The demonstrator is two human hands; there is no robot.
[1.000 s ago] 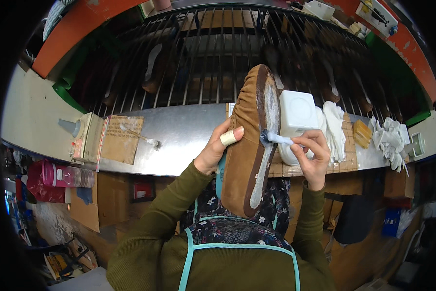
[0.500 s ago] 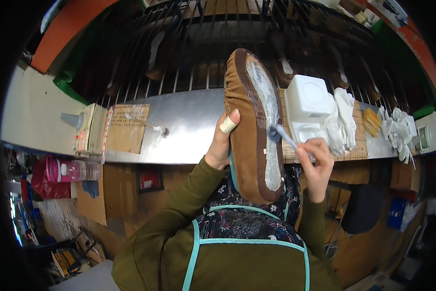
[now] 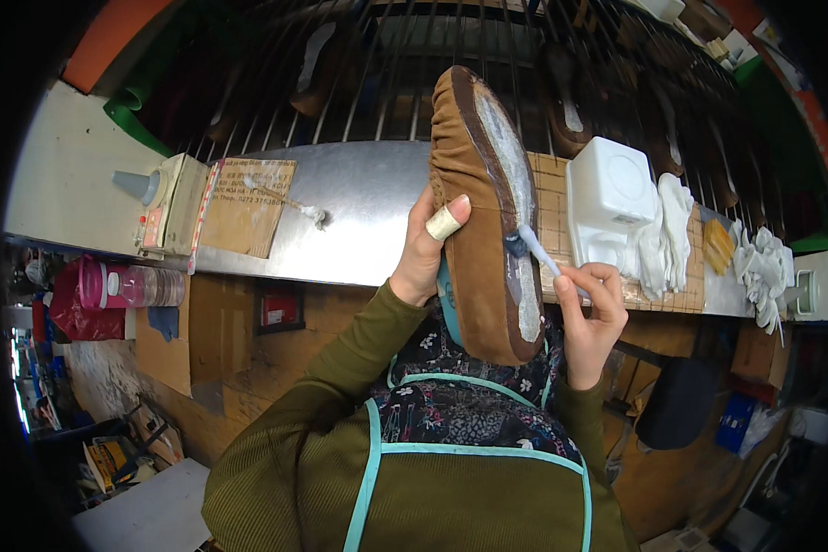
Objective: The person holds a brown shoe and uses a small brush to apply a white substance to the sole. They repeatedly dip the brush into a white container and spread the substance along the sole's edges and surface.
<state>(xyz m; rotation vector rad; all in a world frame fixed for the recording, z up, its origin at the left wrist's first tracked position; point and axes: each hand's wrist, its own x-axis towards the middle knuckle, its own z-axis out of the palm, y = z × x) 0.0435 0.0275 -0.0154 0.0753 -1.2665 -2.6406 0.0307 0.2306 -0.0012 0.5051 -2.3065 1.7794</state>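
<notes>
My left hand (image 3: 425, 248) grips a brown suede shoe upper (image 3: 474, 216) by its side, holding it upright with the sole side turned right; a bandage wraps the thumb. The bottom of the shoe shows a pale, glue-coated strip (image 3: 515, 202). My right hand (image 3: 590, 317) pinches a small white-handled brush (image 3: 543, 258), whose bristles touch the bottom of the shoe near its middle. Both olive sleeves rise from the lower edge over a patterned apron.
A metal-topped bench (image 3: 358, 212) runs across. On it sit a white plastic container (image 3: 609, 198), white gloves (image 3: 667, 235), a cardboard piece (image 3: 248, 207) and a glue bottle with a grey nozzle (image 3: 151, 189). A dark wire rack (image 3: 414, 64) with shoe parts stands behind.
The shoe has tilted more upright and risen slightly. The brush has slid along the sole toward its middle.
</notes>
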